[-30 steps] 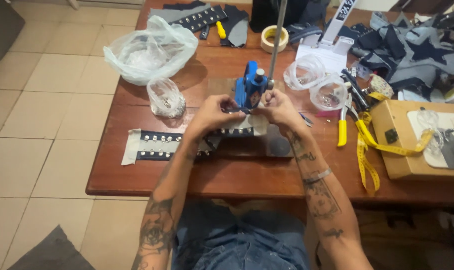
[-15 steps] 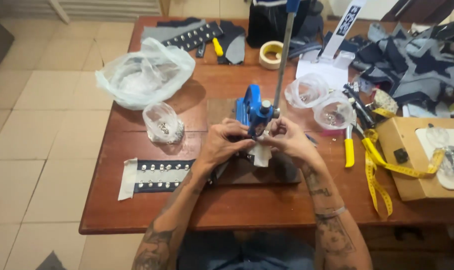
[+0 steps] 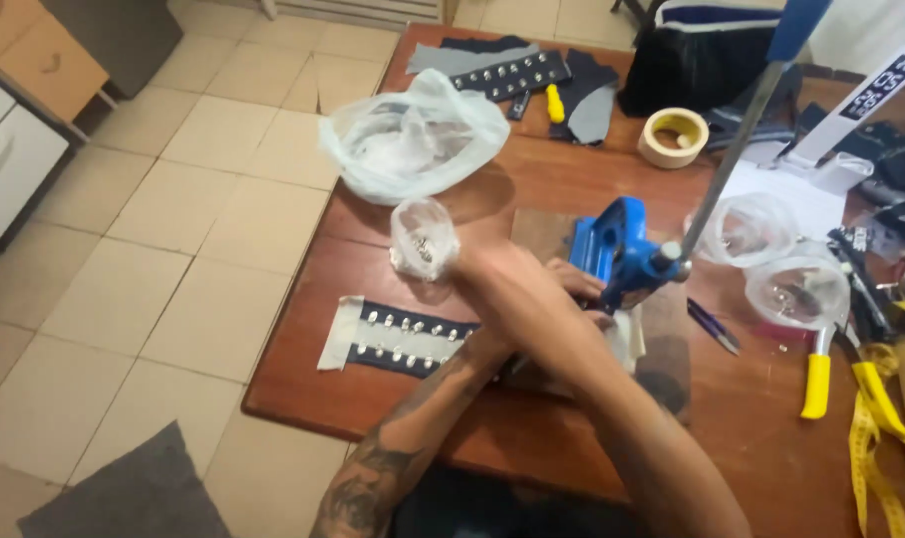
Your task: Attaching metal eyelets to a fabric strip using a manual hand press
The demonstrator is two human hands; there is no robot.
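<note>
**Two hands crossed at the blue press**

Pale tiled floor off to 9 o'clock; a brown wooden table fills the right of the view, crowded with sewing kit.

Centre of the table: a blue hand press, its long lever leaning up towards 1 o'clock with nobody on it. A pale fabric piece lies at the foot of the press, at its 6 o'clock.

We see the arms crossed. The left hand sits against the press base, fingers bent and just beside the pale piece; whether they pinch it we cannot tell. The right hand reaches over to 9 o'clock of the press, just beside a small clear bag of metal snaps. It is blurred, so we cannot tell whether its fingers are spread or closed.

Our reading: this is loading, with the piece at the die and a snap being fetched. Any pull on the lever would call for a seated snap and fingers clear.

Nearby:
- dark studded strip, at 8 o'clock of the press
- large clear plastic bag, at 11 o'clock
- tape roll, at 12 o'clock
- yellow-handled pliers, at 4 o'clock
</note>
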